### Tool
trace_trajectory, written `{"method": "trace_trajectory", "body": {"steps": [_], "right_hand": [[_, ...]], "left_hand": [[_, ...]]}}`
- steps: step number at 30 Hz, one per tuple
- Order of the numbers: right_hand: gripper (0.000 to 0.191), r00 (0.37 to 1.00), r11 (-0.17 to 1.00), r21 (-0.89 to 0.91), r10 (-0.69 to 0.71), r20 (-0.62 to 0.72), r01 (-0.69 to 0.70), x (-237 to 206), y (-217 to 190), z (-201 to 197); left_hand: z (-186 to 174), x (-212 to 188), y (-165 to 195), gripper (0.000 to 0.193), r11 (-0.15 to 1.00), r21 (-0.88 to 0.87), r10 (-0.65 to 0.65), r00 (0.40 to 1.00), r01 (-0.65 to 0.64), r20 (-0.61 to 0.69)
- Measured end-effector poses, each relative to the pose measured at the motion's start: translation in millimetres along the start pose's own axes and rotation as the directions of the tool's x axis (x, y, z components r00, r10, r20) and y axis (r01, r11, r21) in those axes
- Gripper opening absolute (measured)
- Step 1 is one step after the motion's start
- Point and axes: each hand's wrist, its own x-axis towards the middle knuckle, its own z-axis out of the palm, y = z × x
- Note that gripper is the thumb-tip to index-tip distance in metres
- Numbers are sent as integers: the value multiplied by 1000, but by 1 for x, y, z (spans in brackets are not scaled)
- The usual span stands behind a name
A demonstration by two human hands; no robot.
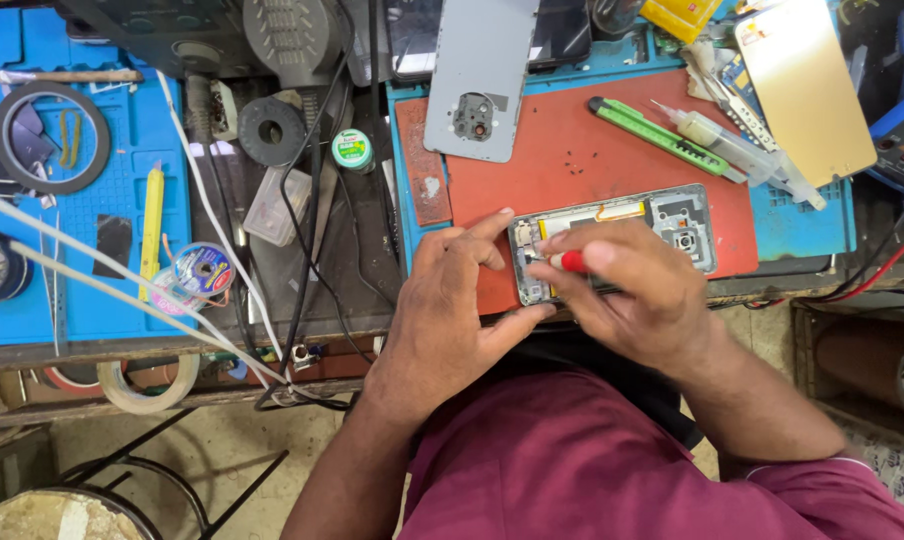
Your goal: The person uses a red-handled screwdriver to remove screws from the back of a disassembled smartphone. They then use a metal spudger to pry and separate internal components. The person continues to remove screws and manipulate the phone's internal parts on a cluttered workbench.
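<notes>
The left hand [447,300] clamps the opened phone [612,240] by its near end on the red mat [572,150]; the right hand [632,290] pinches a red-tipped screwdriver [570,262] over it. Back cover [482,75] already off, beyond the grip; loose screws [575,160] lie out, internals remain.

A maroon short-sleeved shirt is worn, and its cloth fills the lower middle and right of the view. The sleeve hem on the right arm is seen near the lower right edge, where a thin paler line, possibly stitching, is made out. Both forearms are left bare below the sleeves (no watch, ring or glove is seen). The left hand [452,310] and right hand [637,290] are bare.
</notes>
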Motion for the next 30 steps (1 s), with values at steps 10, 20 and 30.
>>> {"method": "trace_trajectory", "body": {"steps": [10,20,30], "right_hand": [[38,985,990,73,112,132,-122,17,-12,-20],[47,980,980,-16,198,36,-197,30,-28,-20],[59,990,991,75,102,97,-109,27,-27,-20]], "left_hand": [[9,2,0,88,998,56,31,999,-29,-36],[5,-1,1,88,999,32,33,999,-32,-27],[0,6,6,74,997,24,81,995,-80,-59]]}}
